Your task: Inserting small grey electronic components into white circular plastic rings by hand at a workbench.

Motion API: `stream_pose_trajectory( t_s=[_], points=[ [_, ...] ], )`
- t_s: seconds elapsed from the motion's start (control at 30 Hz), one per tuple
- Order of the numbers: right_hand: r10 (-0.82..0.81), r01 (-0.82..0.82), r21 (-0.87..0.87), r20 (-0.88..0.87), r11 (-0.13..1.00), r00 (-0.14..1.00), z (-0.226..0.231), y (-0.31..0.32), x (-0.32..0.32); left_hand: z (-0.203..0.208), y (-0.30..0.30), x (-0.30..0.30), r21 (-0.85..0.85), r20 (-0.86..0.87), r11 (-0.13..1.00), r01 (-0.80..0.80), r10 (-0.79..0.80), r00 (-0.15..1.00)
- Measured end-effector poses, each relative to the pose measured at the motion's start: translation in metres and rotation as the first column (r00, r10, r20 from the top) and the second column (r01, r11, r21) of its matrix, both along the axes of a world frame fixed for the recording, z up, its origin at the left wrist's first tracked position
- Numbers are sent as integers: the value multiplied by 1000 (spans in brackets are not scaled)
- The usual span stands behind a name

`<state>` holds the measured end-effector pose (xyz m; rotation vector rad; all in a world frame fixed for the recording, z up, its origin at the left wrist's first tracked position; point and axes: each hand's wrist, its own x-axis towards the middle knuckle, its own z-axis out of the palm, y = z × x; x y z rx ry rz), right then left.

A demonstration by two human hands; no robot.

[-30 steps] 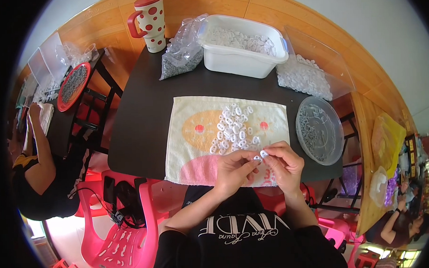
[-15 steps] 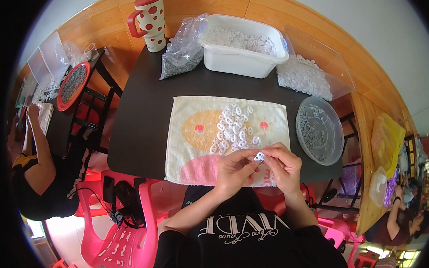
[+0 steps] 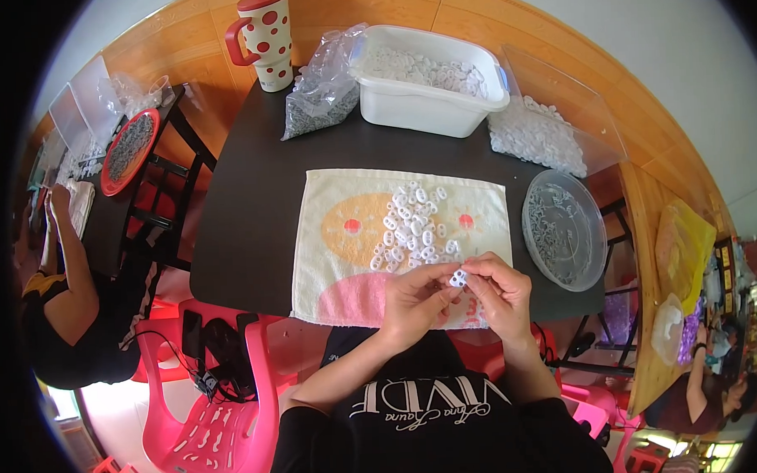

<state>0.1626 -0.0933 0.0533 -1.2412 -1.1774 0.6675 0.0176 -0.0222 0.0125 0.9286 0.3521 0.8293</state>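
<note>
Between my hands, over the near edge of a patterned towel, is a small white two-holed plastic piece with dark spots showing in its holes. My left hand pinches it between thumb and fingers. From the other side, the fingertips of my right hand close on the same piece; whether they also hold a smaller part is hidden. Just beyond my hands lies a loose pile of white two-holed oval pieces on the towel.
Along the table's back stand a spotted tumbler, a bag of grey bits, a white tub and a clear box of white pieces. A round clear tray sits right. A pink chair is at left; other people work at both sides.
The white piece has turned slightly between my fingertips, so its dark spots show more. My hands stay in almost the same place.
</note>
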Motion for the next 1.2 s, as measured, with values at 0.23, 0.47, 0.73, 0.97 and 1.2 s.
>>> stream_pose_trajectory(
  t_s=[0.23, 0.47, 0.73, 0.97, 1.2],
  points=[
    [58, -58, -19, 7, 998, 998, 0, -1, 5, 2, -1, 2, 6, -14, 1000, -14, 14, 1000],
    [87, -87, -10, -23, 996, 996, 2, -5, 6, 3, -1, 3, 11, -9, 1000, -5, 5, 1000],
    [89, -89, 3, 91, 996, 992, 1, -14, 10, 12, -3, 1, 176, -173, 984, 8, 23, 985],
    [94, -98, -54, -64, 994, 993, -2, -22, 8, 25, 8, -8, 120, -257, 976, 184, -149, 955],
    [106, -107, -16, -40, 994, 994, -2, -26, 5, 22, 3, -8, 156, -260, 977, 148, -104, 960]
  ],
)
